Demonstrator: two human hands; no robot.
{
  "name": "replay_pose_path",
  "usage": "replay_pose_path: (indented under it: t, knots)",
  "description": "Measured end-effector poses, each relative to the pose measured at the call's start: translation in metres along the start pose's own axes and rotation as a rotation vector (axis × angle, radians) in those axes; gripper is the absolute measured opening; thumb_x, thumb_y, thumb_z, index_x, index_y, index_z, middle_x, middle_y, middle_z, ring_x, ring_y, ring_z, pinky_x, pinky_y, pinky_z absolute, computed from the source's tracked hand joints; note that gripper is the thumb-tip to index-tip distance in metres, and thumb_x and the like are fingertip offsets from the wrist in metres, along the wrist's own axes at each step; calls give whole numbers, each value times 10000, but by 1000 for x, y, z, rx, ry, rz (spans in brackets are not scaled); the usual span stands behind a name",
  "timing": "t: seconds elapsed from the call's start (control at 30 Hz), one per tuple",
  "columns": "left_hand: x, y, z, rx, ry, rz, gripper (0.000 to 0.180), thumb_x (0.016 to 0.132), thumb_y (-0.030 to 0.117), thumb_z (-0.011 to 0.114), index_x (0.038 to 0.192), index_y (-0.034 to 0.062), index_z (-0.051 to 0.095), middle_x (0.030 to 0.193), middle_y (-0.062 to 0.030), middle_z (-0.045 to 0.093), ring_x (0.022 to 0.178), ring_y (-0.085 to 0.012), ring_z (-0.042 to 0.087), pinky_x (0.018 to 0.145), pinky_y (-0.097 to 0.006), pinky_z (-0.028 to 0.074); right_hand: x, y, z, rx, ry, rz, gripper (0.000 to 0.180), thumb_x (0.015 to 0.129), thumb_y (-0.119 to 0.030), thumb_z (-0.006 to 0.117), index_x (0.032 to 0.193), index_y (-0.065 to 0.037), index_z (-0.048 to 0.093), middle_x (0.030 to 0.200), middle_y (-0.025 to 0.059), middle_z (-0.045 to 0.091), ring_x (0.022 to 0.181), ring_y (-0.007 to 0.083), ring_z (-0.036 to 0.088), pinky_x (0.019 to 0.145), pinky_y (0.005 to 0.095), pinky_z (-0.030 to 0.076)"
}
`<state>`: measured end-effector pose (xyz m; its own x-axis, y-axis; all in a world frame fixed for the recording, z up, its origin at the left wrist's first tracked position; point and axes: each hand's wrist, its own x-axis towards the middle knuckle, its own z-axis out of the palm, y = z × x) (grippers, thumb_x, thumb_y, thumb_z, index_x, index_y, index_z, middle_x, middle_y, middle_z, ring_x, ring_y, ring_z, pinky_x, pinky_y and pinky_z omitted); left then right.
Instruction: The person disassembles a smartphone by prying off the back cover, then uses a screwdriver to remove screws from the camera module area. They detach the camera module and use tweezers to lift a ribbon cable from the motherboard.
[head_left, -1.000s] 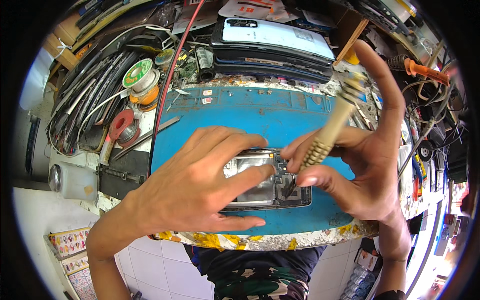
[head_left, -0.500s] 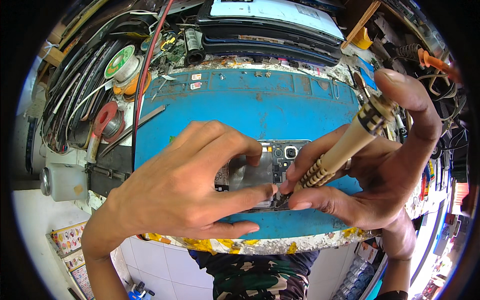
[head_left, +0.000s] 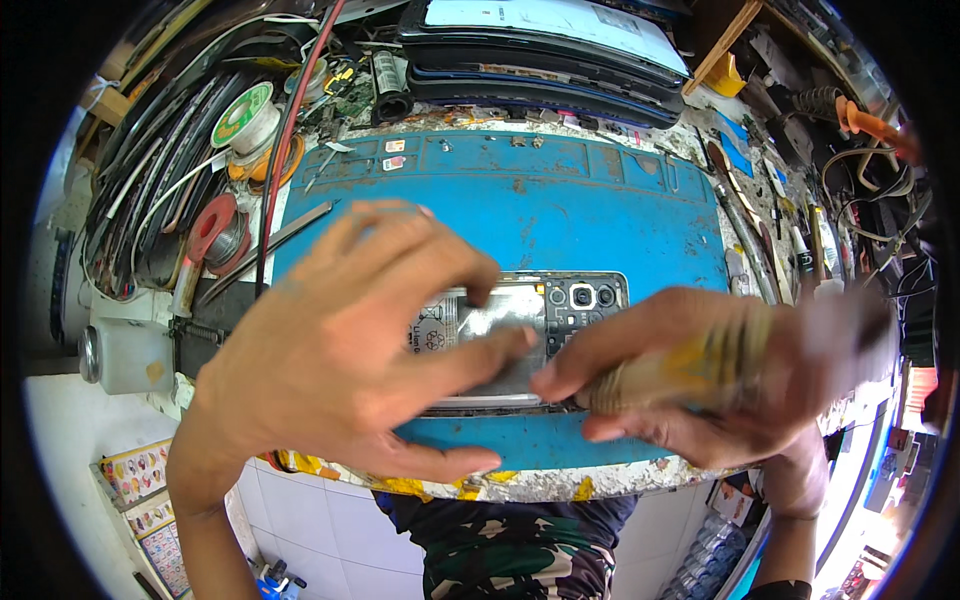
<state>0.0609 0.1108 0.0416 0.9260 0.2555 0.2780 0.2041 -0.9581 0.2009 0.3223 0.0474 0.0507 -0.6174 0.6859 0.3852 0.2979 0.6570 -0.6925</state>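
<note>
An opened smartphone [head_left: 585, 318] lies on a blue repair mat [head_left: 600, 220], its back cover off. A silvery battery [head_left: 500, 312] and the round camera lenses are bare. Over the phone's left part spreads my left hand [head_left: 345, 335], fingers apart and bent; whether its fingertips touch the phone is unclear. My right hand [head_left: 645, 330] grips a beige-handled screwdriver [head_left: 680, 375], tilted up to the right and smeared by motion. The driver's lower end is at the phone's lower right part, where my fingers hide its tip.
Solder spools [head_left: 220, 235] and a pair of tweezers [head_left: 290, 235] are at the left, near a jar [head_left: 135, 362]. Behind the mat rises a stack of device panels [head_left: 545, 65]. Hand tools [head_left: 745, 235] and cables crowd the right side. A red-black cable [head_left: 283, 160] crosses the left.
My left hand has shifted slightly left, baring more of the battery. My right hand has closed in around the screwdriver's handle, its raised finger now lower, and the handle leans further right.
</note>
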Motion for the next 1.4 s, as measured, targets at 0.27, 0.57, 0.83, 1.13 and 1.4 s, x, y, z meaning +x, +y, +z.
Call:
replay_pose_path:
  t: [0.27, 0.57, 0.83, 1.13, 1.4]
  knots:
    - [-7, -7, -22, 57, -25, -79, 1023, 431, 872, 667, 1021, 38, 704, 1017, -157, 580, 933, -372, 561, 964, -565, 408, -5, -15, -6, 212, 140, -162, 607, 630, -285, 940, 1106, -69, 633, 1022, 140, 651, 856, 247, 656, 713, 333, 553]
    - [-5, -11, -22, -65, 126, -66, 1321, 376, 1060, 208, 1016, 16, 703, 1045, -185, 598, 982, -385, 570, 950, -507, 414, -10, -38, 30, 317, 492, 233, 274, 810, -319, 818, 864, -107, 652, 952, 125, 697, 781, 223, 694, 756, 380, 564]
    - [-7, -23, -10, -252, 207, -5, 1371, 471, 1068, 60, 972, -17, 732, 1059, -204, 611, 998, -356, 585, 948, -455, 437, 6, -24, 15, 539, 362, 54, 323, 796, -418, 803, 817, -126, 667, 905, 125, 723, 942, 277, 717, 921, 425, 545]
    - [-11, -18, 11, -350, 224, 101, 1281, 531, 1027, 149, 989, -20, 728, 1091, -206, 606, 1014, -344, 575, 912, -437, 459, 20, 19, -43, 519, -605, 89, 468, 816, -167, 796, 1174, 60, 596, 1271, 195, 604, 761, 228, 667, 918, 466, 540]
    - [-12, -11, 24, -223, 157, 235, 1149, 547, 969, 320, 1044, 12, 715, 1165, -215, 575, 1062, -372, 546, 937, -470, 437, -2, -26, -16, 380, -1, 321, 441, 691, -19, 859, 1058, -176, 671, 1084, 127, 549, 1010, 289, 647, 683, 381, 620]
